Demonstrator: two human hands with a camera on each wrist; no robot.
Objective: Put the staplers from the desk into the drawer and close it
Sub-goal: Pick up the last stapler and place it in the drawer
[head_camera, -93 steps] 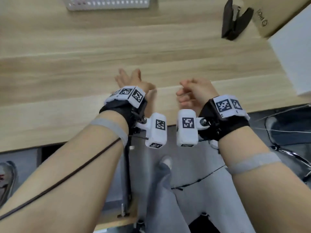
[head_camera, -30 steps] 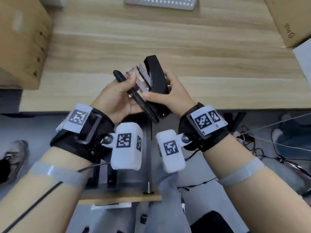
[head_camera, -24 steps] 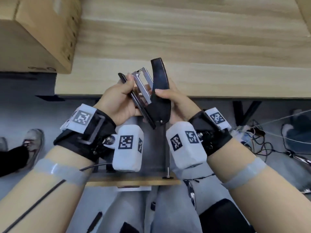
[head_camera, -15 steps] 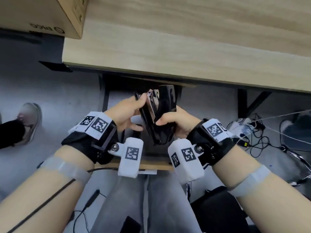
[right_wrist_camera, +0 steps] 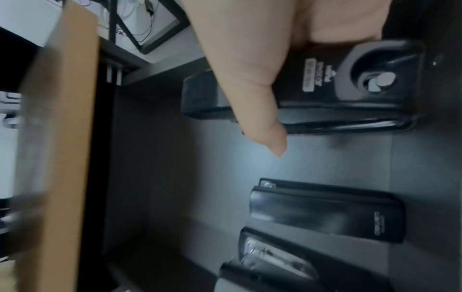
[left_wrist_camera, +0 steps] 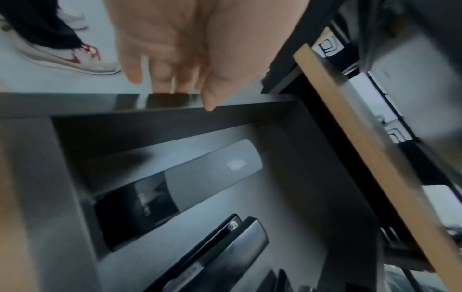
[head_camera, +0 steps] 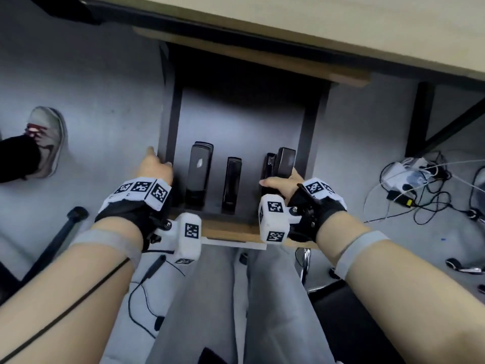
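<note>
Both forearms reach forward and down from the person's lap toward the open drawer (head_camera: 173, 119) under the desk (head_camera: 341, 27), each wrist strapped with a black band carrying white marker blocks. The left hand (head_camera: 154, 168) lies on the drawer's left side wall, palm down; in the left wrist view its fingers (left_wrist_camera: 163, 79) hang over the outer face of that wall while the thumb tip sits on the top edge, so the hand rests there loosely and holds no stapler. The right hand (head_camera: 282, 183) is inside the drawer at its right side, wrapped around the near end of a black stapler (head_camera: 284, 161); in the right wrist view the thumb crosses the stapler's side and the other fingers are hidden behind it. That stapler lies on its side, its long axis running from the hand toward the back of the drawer, its hinge end nearest the wrist. Between the two hands, two more staplers lie on the drawer floor, parallel to the held one and apart from each other: a wide dark one with a grey top (head_camera: 199, 174) just beside the left hand, and a slim black one (head_camera: 232, 183) in the middle. A shoe (head_camera: 47, 143) stands on the floor beyond the left hand.
</note>
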